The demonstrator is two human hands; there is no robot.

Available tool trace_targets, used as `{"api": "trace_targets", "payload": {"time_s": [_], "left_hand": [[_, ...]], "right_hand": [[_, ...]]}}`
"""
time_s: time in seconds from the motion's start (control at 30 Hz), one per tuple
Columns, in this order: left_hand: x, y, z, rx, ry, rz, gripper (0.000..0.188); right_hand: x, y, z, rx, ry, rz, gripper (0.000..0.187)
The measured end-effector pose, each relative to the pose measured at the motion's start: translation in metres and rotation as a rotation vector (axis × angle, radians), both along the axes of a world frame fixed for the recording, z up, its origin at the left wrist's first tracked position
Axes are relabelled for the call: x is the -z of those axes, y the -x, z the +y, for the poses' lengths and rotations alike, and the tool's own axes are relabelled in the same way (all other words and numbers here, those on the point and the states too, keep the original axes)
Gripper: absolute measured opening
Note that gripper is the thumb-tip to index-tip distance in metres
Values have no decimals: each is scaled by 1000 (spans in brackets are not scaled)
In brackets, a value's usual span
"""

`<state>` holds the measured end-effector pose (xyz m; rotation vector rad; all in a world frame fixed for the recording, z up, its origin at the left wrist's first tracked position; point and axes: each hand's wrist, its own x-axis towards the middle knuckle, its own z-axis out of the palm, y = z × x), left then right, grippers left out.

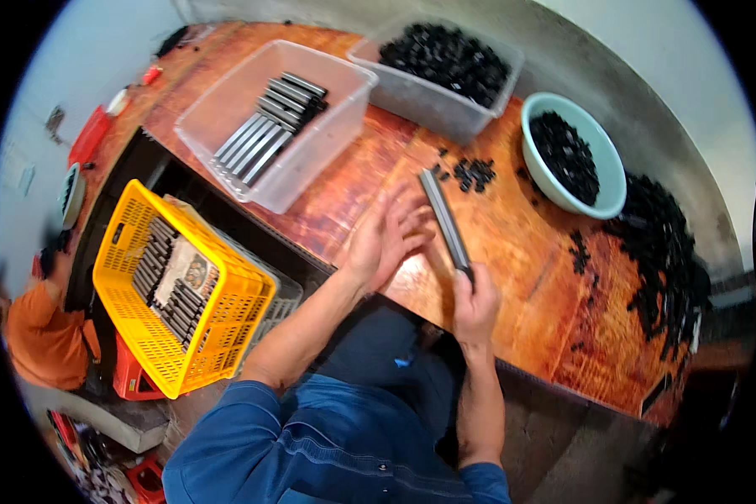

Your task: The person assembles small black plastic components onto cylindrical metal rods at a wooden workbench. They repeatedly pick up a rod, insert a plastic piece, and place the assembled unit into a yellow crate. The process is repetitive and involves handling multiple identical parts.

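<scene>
right hand: right hand (476,304) clamped on the near end of the grey bar, thumb along it
grey bar: long slim grey bar (447,220), darker along its edges, held up at a slant over the table, far end leaning left
left hand: left hand (385,237) empty, fingers spread apart, just beside the bar on its left; contact with bar, cannot tell; slightly blurred
sleeves: blue shirt (328,445), both forearms bare
loose bits: small cluster of black pieces (475,175) on the table, just past the bar's far end
table: orange-brown wooden table (521,290), glossy, light glare near the left hand
bowl: pale green bowl (607,155), right of the cluster, black pieces inside
back bin: clear bin (412,105) against the wall, heaped with black pieces
left bin: translucent tub (328,160) beside the back bin, grey and dark bars laid in rows, not filling it
right pile: big tangled black heap (664,252) at the table's right end, small bits scattered near it
crate: yellow crate (227,332) left of the left forearm, tilted, short dark bars inside plus a printed sheet (195,273)
under crate: red box (134,374)
far left: another person in an orange top (44,329), partly cut by the rim
</scene>
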<state>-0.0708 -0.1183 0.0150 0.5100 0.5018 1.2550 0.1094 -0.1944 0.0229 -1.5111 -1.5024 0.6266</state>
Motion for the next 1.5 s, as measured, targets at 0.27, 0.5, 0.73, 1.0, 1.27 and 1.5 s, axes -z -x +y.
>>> {"api": "trace_targets", "payload": {"time_s": [0.27,0.5,0.73,1.0,1.27,1.5], "left_hand": [[-11,-36,7,-198,213,-231,44],[-2,-24,13,-154,319,-298,41],[-12,-28,12,-305,301,-154,43],[-16,-32,13,-344,339,-106,44],[-18,-38,12,-332,365,-53,44],[-17,-42,9,-256,314,-115,45]], "right_hand": [[-4,24,-12,-48,92,33,18],[-15,37,-17,-61,52,-138,20],[-12,50,-12,-17,-44,-309,16],[-10,49,-10,-39,-72,-356,15],[-11,42,-11,-48,-107,-412,18],[-14,33,-15,-70,-75,-360,18]]}}
